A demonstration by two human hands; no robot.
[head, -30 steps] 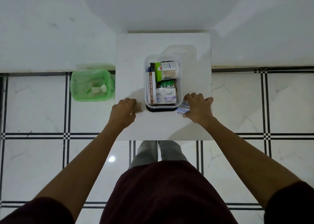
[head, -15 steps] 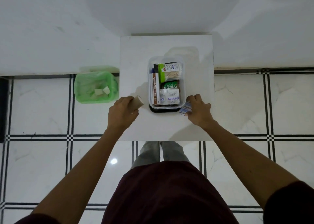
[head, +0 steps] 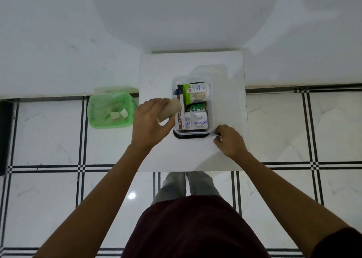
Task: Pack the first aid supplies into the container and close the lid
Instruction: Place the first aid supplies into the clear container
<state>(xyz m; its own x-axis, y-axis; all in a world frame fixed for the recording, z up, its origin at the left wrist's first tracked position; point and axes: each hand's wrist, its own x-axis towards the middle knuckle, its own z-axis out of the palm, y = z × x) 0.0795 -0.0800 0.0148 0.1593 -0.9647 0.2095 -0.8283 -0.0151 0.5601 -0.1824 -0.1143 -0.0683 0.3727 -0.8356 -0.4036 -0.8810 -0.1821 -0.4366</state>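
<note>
A clear plastic container (head: pixel 211 101) stands on a small white table (head: pixel 156 71), resting on a black base. Inside lie an ointment box (head: pixel 179 118), a green cotton swab pack (head: pixel 194 94), a green soap packet (head: pixel 196 107) and white sachets (head: pixel 197 121). My left hand (head: pixel 150 122) holds a beige bandage roll (head: pixel 169 110) raised over the container's left rim. My right hand (head: pixel 229 140) pinches a small white packet (head: pixel 213 133) on the table at the container's near right corner. A clear lid (head: pixel 213 70) lies behind the container.
A green-lined waste bin (head: pixel 109 111) with scraps of paper stands on the tiled floor left of the table. A white wall rises behind the table. My legs are under the table's near edge.
My left hand has lifted the bandage roll from the table and carried it right, up to the container's left rim. My right hand has closed its fingers on the small packet.
</note>
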